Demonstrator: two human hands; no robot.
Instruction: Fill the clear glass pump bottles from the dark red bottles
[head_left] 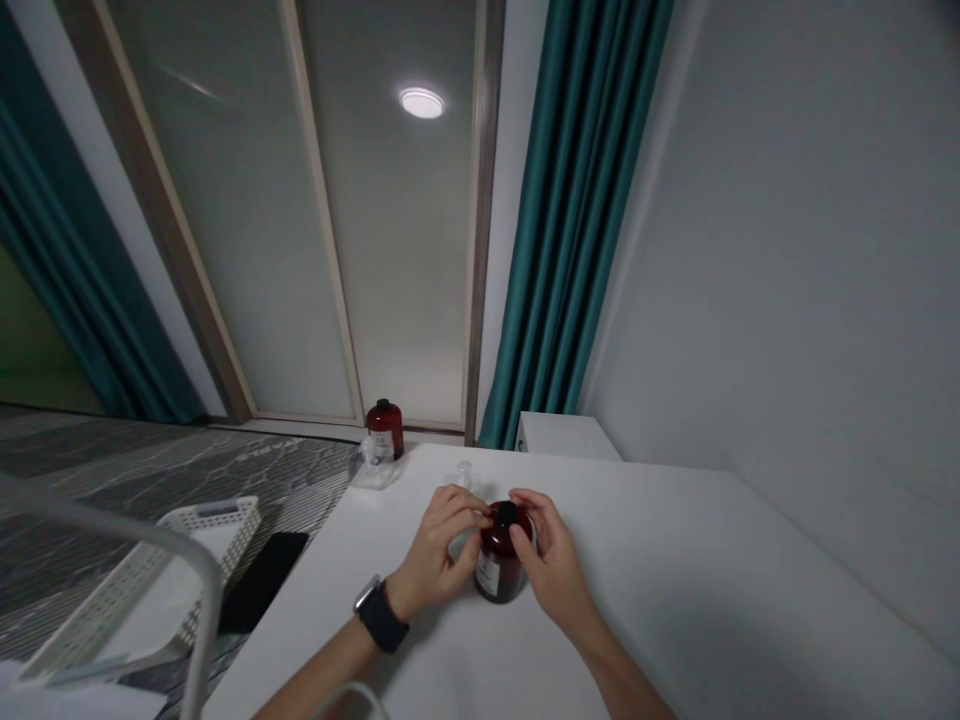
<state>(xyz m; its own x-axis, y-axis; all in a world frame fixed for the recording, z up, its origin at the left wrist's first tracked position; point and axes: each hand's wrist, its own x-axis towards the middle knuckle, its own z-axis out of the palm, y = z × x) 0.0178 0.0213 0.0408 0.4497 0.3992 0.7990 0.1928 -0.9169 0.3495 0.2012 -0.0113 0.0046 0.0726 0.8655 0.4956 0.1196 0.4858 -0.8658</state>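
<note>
Dark-red bottle (501, 565) stands upright near the middle of the white desk (660, 600), its label toward the near edge. Both hands are part-closed at its top: the left hand (439, 545) pinches the black cap (507, 513) with curled fingers, while the right hand (551, 565) cups cap and shoulder from the other side. Likely glass or stiff plastic, it should feel smooth and, if full, heavy; the straight body offers a surer hold than the small cap. A second bottle (385, 428) stands just past the desk's far left corner.
</note>
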